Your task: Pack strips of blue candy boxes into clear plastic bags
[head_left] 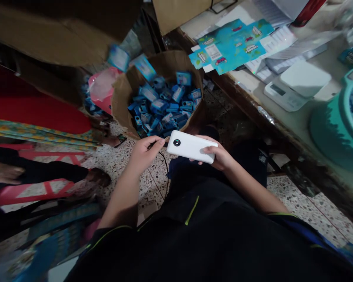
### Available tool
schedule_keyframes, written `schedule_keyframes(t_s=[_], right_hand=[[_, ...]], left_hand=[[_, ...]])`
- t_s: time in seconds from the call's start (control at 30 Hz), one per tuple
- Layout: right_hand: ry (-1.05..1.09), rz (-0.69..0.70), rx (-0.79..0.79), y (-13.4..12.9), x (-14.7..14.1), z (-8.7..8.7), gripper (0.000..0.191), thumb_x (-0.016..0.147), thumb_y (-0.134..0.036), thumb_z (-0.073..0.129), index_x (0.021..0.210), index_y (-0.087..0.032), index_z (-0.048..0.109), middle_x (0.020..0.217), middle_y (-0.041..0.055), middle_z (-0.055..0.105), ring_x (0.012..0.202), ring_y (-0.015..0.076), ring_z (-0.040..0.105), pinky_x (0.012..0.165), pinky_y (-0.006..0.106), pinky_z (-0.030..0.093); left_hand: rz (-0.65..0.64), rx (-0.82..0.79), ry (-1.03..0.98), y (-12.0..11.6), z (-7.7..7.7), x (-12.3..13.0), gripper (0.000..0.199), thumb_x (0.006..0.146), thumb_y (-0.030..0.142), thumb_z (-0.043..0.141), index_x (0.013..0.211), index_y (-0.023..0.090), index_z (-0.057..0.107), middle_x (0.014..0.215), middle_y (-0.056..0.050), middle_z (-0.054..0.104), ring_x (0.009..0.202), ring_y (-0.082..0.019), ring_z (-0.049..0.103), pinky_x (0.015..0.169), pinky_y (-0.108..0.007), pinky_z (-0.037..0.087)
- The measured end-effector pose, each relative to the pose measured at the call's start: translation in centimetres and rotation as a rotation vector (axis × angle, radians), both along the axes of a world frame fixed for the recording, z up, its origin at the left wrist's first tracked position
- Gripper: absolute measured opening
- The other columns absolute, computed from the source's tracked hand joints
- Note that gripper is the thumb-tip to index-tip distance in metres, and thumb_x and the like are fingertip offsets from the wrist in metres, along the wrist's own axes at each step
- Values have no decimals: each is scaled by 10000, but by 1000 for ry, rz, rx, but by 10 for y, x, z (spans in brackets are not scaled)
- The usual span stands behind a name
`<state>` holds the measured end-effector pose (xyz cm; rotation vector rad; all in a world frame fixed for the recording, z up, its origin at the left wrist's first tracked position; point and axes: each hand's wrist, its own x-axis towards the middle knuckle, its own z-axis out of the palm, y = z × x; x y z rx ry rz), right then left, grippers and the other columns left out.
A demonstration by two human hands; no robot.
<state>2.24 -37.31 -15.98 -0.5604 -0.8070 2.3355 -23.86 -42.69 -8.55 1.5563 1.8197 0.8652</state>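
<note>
A white power bank (192,149) with a small round lit display lies across my right hand (220,154), whose thumb rests on its face and whose fingers curl underneath. At the power bank's left end, my left hand (147,152) pinches the plug of a black cable (167,172). The plug meets or nearly meets that end; I cannot tell whether it is inserted. From there the cable hangs down in front of my dark shirt. Just beyond my hands is a big round cardboard container (122,102) holding many small blue boxes (161,105).
On the table at right lie flat blue printed cartons (232,45), a white scale (297,84) and a teal tub (326,121). A pink container (101,88) stands behind the cardboard one. To the left, another person's leg (55,168) and a red stool (32,190) show.
</note>
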Motion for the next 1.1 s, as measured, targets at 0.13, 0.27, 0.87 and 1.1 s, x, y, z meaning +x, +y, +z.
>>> schedule_keyframes(t_s=[0.13,0.27,0.87,1.1], right_hand=[[-34,-15,-54,-6,0,-7,631,700,-214,706,1307,-202,533,1120,77,730,724,196,741,525,277,627],[-43,-15,-83,-7,2,-9,629,683,-216,716,1289,-207,551,1151,83,728,733,196,740,529,278,628],[-52,-70,-236,-9,3,-11,518,820,-462,622,1276,-231,535,1218,103,710,853,251,741,517,317,610],[-72,-36,-220,-9,1,-9,469,886,-511,541,1272,-246,550,1176,79,719,827,226,737,534,315,608]], left_hand=[[-22,-59,1,1,-6,2,379,868,511,585,801,170,738,743,-27,684,722,-189,584,659,-278,441],[-27,-73,-8,2,-7,4,400,869,531,576,792,167,726,734,-22,663,710,-186,559,654,-276,422],[-40,-59,111,17,-15,14,420,943,492,507,664,183,566,656,1,556,672,-165,505,629,-282,356],[-128,-22,249,22,-17,20,463,994,465,432,611,209,385,620,-1,476,617,-163,450,602,-309,291]])
